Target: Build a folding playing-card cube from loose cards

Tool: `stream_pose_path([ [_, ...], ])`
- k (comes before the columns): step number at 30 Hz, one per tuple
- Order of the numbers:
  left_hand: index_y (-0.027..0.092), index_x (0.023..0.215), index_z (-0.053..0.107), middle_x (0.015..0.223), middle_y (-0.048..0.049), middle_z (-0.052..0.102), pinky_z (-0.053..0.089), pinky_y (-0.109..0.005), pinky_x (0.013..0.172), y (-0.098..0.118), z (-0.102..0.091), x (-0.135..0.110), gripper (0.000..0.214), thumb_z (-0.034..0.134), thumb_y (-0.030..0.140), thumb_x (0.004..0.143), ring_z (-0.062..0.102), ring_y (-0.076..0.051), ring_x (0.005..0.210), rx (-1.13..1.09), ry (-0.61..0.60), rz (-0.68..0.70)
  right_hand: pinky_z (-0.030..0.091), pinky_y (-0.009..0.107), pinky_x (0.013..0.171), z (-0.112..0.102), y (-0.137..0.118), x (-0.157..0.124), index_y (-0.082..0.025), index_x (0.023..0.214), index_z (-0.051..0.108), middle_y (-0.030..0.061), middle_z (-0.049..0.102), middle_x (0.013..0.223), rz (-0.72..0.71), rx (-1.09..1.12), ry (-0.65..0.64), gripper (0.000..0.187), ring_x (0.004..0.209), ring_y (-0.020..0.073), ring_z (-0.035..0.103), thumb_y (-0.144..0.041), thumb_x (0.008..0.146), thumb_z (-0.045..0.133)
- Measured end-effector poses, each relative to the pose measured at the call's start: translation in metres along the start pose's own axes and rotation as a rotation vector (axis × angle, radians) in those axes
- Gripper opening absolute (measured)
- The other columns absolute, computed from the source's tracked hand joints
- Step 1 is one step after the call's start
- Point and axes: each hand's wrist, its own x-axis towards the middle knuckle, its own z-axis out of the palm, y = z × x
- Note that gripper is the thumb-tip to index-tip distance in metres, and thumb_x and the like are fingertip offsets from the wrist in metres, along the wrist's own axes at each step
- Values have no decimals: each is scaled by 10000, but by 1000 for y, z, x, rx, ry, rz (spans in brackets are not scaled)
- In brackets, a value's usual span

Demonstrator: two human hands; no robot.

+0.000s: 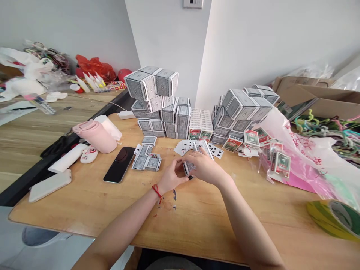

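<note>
My left hand (pixel 172 175) and my right hand (pixel 203 165) come together over grey-backed playing cards (pixel 192 167) at the middle of the wooden table. The left fingers close on the near left side of these cards; the right hand curls over them from the right. Just beyond, more face-up playing cards (pixel 184 146) lie fanned out, and another grey-backed piece (pixel 203 145) rests on them by my right fingers. To the left lie several grey folded-card pieces (pixel 146 157). How many cards sit between my hands is hidden.
Grey card-box stacks (pixel 176 116) (pixel 239 108) stand at the back, with boxed decks (pixel 200 122) between. A black phone (pixel 119 164), pink bottle (pixel 97 137) and white power bank (pixel 50 185) lie left. Plastic bags (pixel 298 150) and yellow-green tape (pixel 334 219) are right.
</note>
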Motion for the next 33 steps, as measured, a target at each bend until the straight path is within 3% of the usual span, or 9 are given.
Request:
stream_pose_path([
  [14, 174, 1191, 388, 1299, -146, 476, 413, -431, 984, -4, -1, -2, 640, 716, 175, 641, 504, -244, 1157, -5, -24, -47, 162, 438, 1062, 5, 7, 4, -207, 964, 601, 35, 672, 903, 82, 57, -57, 302, 929, 201, 594, -155, 668, 628],
  [18, 174, 1197, 389, 1297, -151, 474, 405, -443, 989, -3, -1, -2, 647, 717, 174, 639, 497, -251, 1163, -3, -18, -42, 280, 416, 995, 2, 6, 2, -219, 961, 606, 18, 672, 919, 117, 95, -47, 295, 969, 217, 571, -155, 674, 628],
  [23, 182, 1188, 394, 1284, -149, 479, 405, -439, 991, -2, -1, -3, 661, 736, 199, 623, 496, -254, 1162, -7, 4, -42, 421, 322, 793, 0, 7, 1, -223, 963, 613, 16, 670, 880, 142, 169, -61, 295, 1029, 238, 517, -163, 674, 634],
  [29, 170, 1144, 432, 1264, -153, 491, 389, -439, 1006, 1, 1, -3, 599, 733, 205, 627, 486, -259, 1173, -12, 33, -44, 334, 395, 969, 5, 16, 3, -236, 889, 672, 20, 641, 1102, 9, 271, -50, 169, 1004, 206, 566, -207, 729, 623],
  [33, 172, 1149, 434, 1204, -134, 536, 422, -425, 975, 3, 0, -3, 582, 718, 212, 643, 535, -242, 1113, 19, 27, -52, 393, 361, 943, -4, 22, -2, -240, 984, 664, 45, 604, 1180, 24, 376, 67, 245, 1090, 207, 545, -274, 747, 615],
])
